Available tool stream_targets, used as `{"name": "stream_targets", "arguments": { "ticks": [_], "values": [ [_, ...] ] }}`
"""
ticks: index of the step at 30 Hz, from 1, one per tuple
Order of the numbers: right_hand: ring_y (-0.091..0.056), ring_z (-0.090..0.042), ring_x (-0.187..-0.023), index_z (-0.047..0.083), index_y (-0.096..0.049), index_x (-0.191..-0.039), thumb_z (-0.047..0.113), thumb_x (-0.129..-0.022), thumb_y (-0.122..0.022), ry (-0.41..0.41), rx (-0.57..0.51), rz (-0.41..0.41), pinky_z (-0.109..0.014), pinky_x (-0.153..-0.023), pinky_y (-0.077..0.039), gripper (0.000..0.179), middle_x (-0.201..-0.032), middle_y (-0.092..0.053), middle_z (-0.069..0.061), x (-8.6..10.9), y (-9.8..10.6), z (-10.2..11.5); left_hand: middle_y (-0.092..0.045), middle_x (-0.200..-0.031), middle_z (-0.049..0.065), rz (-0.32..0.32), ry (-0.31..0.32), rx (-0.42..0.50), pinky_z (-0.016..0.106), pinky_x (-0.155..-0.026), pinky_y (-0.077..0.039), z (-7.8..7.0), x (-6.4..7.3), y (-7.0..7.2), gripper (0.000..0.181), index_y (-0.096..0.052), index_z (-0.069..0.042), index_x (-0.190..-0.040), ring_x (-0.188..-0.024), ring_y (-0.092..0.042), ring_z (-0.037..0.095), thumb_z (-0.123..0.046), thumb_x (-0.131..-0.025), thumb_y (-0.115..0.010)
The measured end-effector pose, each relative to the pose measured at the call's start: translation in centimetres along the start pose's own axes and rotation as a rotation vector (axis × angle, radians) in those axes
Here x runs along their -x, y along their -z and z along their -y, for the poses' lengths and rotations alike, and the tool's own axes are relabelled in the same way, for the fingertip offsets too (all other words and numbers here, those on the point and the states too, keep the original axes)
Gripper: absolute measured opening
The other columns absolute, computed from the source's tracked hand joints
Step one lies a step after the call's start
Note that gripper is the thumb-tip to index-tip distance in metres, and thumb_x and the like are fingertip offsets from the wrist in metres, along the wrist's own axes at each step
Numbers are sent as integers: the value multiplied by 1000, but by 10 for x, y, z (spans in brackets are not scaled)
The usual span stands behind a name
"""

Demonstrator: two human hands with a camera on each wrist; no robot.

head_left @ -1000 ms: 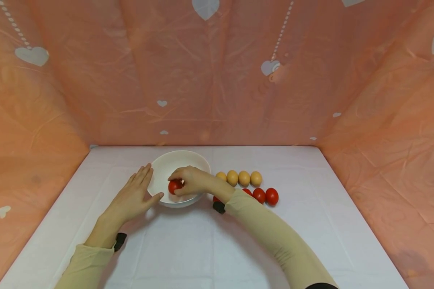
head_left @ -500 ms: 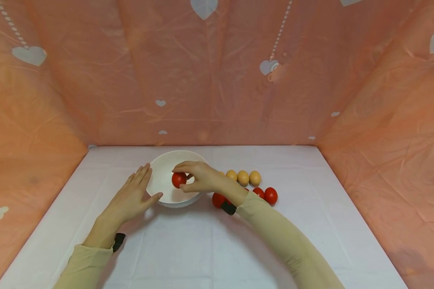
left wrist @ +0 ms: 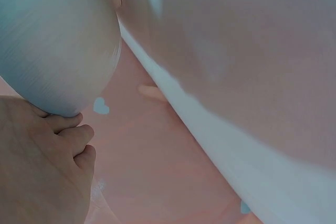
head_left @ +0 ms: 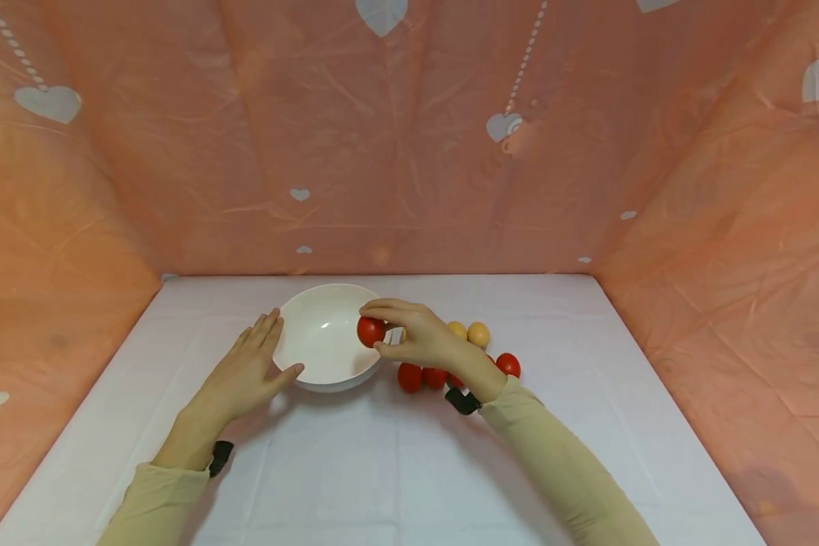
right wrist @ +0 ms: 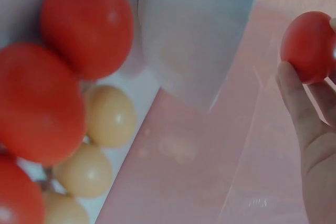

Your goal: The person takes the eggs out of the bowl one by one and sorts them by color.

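Observation:
A white bowl [head_left: 314, 345] stands left of centre in the head view, its visible inside bare. My left hand [head_left: 242, 371] rests against the bowl's left rim with fingers straight; the left wrist view shows those fingertips [left wrist: 71, 123] at the bowl's outer side [left wrist: 58, 40]. Over the right rim, my right hand [head_left: 419, 337] pinches a smooth red tomato [head_left: 371, 331] between thumb and fingers. That tomato [right wrist: 310, 45] is held up beside the bowl in the right wrist view. Below the right forearm lie several more red tomatoes [head_left: 409, 378], partly covered by the wrist.
Behind the tomatoes, a row of tan eggs [head_left: 478, 334] lies on the white tablecloth [head_left: 334, 470], partly hidden by the right hand. An orange cloth with pale hearts [head_left: 409, 189] hangs at the back and both sides.
My right hand has lifted the tomato from inside the bowl and moved it right, to above the right rim. The left hand keeps its place at the bowl.

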State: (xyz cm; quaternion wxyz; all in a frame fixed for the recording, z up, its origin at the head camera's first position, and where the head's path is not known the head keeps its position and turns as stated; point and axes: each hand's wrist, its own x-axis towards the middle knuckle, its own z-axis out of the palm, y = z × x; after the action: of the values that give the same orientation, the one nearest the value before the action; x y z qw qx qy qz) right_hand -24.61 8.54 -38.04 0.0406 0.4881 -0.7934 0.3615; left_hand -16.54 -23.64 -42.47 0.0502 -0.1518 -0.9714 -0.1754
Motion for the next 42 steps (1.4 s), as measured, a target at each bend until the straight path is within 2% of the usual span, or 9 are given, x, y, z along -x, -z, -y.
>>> {"name": "stream_targets", "arguments": {
  "ticks": [3, 8, 12, 21, 29, 35, 42],
  "values": [
    [-62, -26, -130, 1, -67, -135, 5, -87, -74, -22, -12, -29, -33, -109, -51, 48, -139, -66, -11, 11, 7, -3, -15, -169, 30, -2, -5, -2, 60, -126, -16, 0, 0, 0, 93, -24, 15, -157, -156, -16, 48, -50, -102, -60],
    [-63, -27, -128, 1, -67, -136, 5, -87, -74, -78, -37, -50, -39, -106, -54, 50, -142, -64, -12, 32, 20, -8, -15, -169, 30, -1, -8, -1, 61, -126, -16, 1, 1, -1, 93, -24, 16, -157, -156, -16, 49, -50, -102, -60],
    [-64, -31, -125, -1, -66, -136, 1, -86, -77, -90, -45, -73, -42, -102, -56, 51, -142, -62, -16, 47, 29, -14, -15, -169, 30, -2, -12, -5, 61, -126, -17, 2, 1, -1, 93, -24, 16, -157, -155, -16, 49, -50, -102, -60],
    [-66, -35, -122, -3, -65, -136, -9, -83, -76, -101, -14, -125, -39, -96, -59, 54, -141, -62, -20, 80, 54, -29, -15, -169, 30, -6, -14, -8, 61, -126, -17, 3, 0, -1, 94, -24, 16, -157, -155, -16, 49, -51, -102, -60],
    [-70, -33, -110, -6, -65, -133, -8, -82, -77, -102, 107, -98, -45, -93, -60, 53, -137, -64, -22, 110, 76, -41, -14, -169, 30, -2, -8, -8, 60, -126, -16, 5, 1, -2, 94, -24, 16, -157, -156, -15, 48, -52, -102, -59],
    [-67, -35, -119, -4, -66, -132, -4, -82, -78, -145, 180, -54, -51, -99, -56, 51, -136, -65, -20, 131, 85, -49, -13, -170, 29, 1, -6, -6, 59, -127, -15, 5, 1, -2, 94, -23, 15, -158, -156, -15, 48, -53, -102, -58],
    [-71, -31, -107, -5, -68, -129, -7, -80, -78, -169, 221, -34, -45, -92, -61, 50, -132, -67, -20, 157, 94, -57, -16, -169, 30, -13, -19, -11, 61, -125, -18, 3, 0, -2, 93, -25, 16, -157, -155, -17, 49, -51, -102, -60]
  ]
}}
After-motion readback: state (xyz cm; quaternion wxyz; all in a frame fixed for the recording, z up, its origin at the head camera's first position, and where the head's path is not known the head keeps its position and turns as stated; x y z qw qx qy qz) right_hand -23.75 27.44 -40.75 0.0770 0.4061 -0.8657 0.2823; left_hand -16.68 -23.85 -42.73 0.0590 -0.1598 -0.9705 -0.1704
